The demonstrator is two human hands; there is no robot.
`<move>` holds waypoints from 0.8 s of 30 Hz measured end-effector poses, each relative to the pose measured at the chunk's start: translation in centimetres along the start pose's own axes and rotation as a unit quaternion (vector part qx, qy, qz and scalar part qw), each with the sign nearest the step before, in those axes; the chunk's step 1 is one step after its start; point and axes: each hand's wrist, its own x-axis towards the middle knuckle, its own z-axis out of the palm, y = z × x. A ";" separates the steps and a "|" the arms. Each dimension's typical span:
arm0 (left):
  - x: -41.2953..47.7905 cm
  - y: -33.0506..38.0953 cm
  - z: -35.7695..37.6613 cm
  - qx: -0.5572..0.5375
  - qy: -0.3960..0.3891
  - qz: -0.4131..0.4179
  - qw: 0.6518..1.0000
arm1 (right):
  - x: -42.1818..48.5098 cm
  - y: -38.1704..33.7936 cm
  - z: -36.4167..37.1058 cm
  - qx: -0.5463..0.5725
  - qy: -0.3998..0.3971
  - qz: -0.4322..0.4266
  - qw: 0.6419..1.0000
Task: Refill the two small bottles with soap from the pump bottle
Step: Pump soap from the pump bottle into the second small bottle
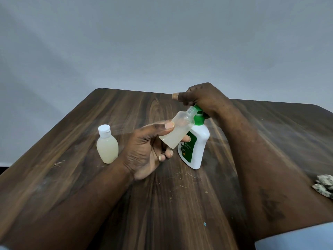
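Holding: the left hand (144, 150) has the open bottle (177, 130) in a proper grip, thumb pressed on top and fingers curled underneath.
Open bottle: no cap, up off the table (126, 204) around mid-scene. It's tilted with the neck pointing up and right, and the mouth sits right at the green pump top. Pale cloudy soap pools in the lower end and the upper part looks clear.
Right hand (201, 98): sits over the pump head with fingers curled down around it and the thumb poking out to the left. The hand covers most of the pump, so I can't really see the spout.
Pump bottle (195, 147): white with a green label and green collar, standing upright on the table just right of centre, directly behind the open bottle. Can't tell if the two bodies actually touch.
Capped bottle (107, 147): upright on the table off to the left, white cap on, pretty much full of the same pale soap. It's near the left hand but nothing touches it.
Table: dark wood grain, a few pale scuffs and crumbs on the near side.
Wad (323, 184): greyish crumpled thing at the right edge, partly cut off, no idea what it is.
Sleeve (295, 237): light blue, near right corner, on the right arm.
Wall (162, 42): plain grey behind the far edge.
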 end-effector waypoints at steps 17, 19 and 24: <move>-0.1 0.1 0.2 0.004 -0.016 0.010 1.000 | 0.1 0.0 -0.1 0.005 -0.004 -0.002 1.000; 0.0 0.0 0.1 0.002 -0.010 0.009 1.000 | 0.1 0.1 0.0 0.009 -0.004 0.001 1.000; 0.0 0.0 0.2 0.003 -0.016 0.004 1.000 | 0.3 0.2 0.0 0.005 0.002 -0.005 1.000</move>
